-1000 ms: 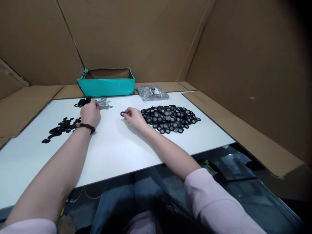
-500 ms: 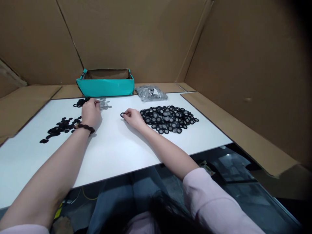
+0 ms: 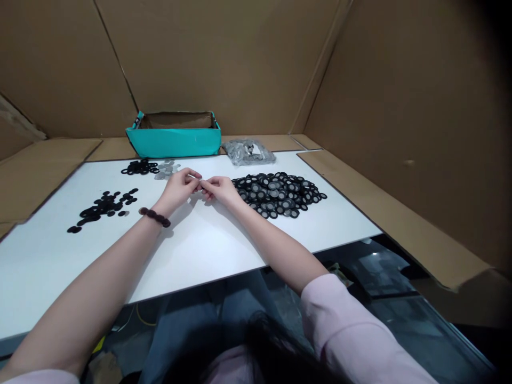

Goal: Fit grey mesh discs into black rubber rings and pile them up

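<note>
My left hand [image 3: 182, 186] and my right hand [image 3: 220, 190] meet fingertip to fingertip above the white table [image 3: 188, 245]. The left one is closed in a pinch on a small pale grey disc, only a sliver of which shows. A black ring is pinched in the right hand, mostly covered by the fingers. Close to the right wrist lies a large heap of black rings with grey centres [image 3: 280, 194]. Beyond my left hand are loose grey discs [image 3: 166, 169] and a pile of black rings [image 3: 140, 167]. Small black discs [image 3: 106, 205] lie scattered left of my left wrist.
A teal box [image 3: 174, 142] with an open top stands at the table's back edge. Beside it rests a clear plastic bag of grey pieces [image 3: 248, 152]. Cardboard walls [image 3: 224, 64] enclose the back and sides.
My left hand has come from the grey discs and black rings at the back left, moving right to meet my right hand. The right hand stays nearly in place, its ring now mostly hidden.
</note>
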Available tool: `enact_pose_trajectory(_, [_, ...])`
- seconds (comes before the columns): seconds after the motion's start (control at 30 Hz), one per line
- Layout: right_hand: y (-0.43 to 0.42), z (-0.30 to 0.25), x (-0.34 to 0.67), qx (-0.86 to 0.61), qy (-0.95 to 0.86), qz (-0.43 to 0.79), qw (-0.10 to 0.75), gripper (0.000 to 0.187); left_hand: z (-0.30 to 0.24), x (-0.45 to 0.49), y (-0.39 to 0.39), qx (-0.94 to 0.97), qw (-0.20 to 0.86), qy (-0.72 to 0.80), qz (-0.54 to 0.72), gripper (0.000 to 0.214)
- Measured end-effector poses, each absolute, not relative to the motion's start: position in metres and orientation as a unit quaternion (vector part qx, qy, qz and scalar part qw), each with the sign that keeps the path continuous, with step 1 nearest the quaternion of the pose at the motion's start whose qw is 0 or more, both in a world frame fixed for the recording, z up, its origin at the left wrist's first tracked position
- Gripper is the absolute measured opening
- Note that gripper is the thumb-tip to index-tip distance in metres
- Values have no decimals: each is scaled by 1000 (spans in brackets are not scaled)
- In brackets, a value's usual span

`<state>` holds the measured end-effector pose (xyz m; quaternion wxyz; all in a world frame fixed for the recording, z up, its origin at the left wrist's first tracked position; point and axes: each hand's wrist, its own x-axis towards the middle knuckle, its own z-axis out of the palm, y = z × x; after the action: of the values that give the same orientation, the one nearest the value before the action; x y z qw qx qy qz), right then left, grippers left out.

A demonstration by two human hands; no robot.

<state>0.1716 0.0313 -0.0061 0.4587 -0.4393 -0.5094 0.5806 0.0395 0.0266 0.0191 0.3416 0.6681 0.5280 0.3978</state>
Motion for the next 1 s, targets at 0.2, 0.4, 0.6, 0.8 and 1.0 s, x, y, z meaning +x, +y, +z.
enact_pose_trajectory(0.2, [31,-16,167,-448,-549,536,459,16,22,35,26,687,348,539,341,26])
enact_pose_trajectory(0.4, [32,-20,166,-459,-596,515,410,18,26,25,29,750,306,538,232,18])
enact_pose_trajectory(0.6, [28,-13,164,-485,-560,536,405,17,32,28,25,730,313,556,247,14])
enact_pose_trajectory(0.8, [27,-6,165,-489,-544,524,437,21,41,31,20,677,364,573,284,12])
enact_pose_trajectory(1.0, [30,-11,169,-512,-635,416,402,15,38,33,18,676,360,566,306,11])
